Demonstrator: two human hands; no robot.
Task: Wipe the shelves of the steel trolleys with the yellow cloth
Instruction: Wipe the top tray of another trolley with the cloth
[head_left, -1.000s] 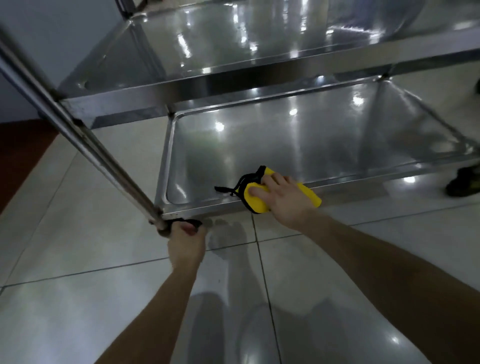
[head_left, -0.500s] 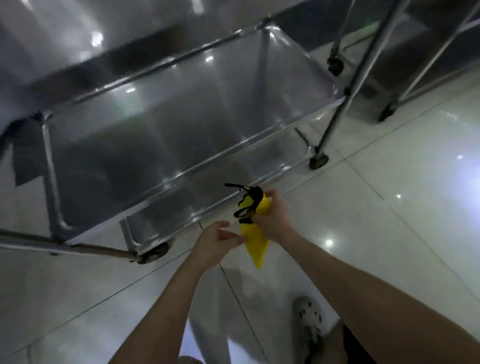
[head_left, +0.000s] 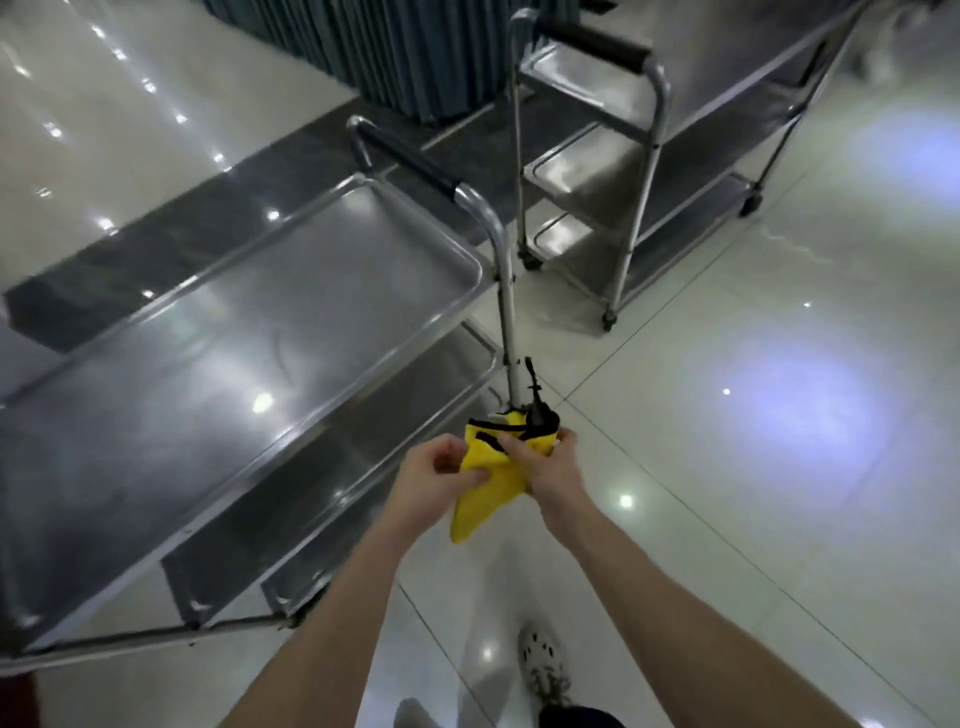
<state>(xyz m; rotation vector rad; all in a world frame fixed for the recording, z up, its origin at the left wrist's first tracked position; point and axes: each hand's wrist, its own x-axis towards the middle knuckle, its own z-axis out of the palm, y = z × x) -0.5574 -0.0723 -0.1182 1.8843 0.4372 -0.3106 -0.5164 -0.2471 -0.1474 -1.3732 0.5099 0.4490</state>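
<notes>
Glossy pale floor tiles (head_left: 727, 519) mirror the ceiling lights, with a dark strip of flooring running behind the near steel trolley (head_left: 234, 338) and a ribbed dark curtain (head_left: 415, 52) at the top edge. That trolley's top shelf (head_left: 208, 332) is a shallow rimmed tray with nothing lying on it; two lower shelves (head_left: 332, 483) show only as narrow strips beneath it, their contents hidden. A second steel trolley (head_left: 649, 171) stands well apart to the right, its three shelves also bare as far as they show; its far end is cut off by the frame.

The yellow cloth (head_left: 488, 483) is held in the air in front of the near trolley's corner post, between both hands, its lower corner hanging free. A black cord or strap at its top is blurred and hard to read. The left hand (head_left: 431, 478) pinches the cloth's left edge with fingers (head_left: 475, 475) closed on it. The right hand (head_left: 550, 467) grips the upper right part, fingers curled tight around the fabric. A pale shoe (head_left: 545, 670) shows below.
</notes>
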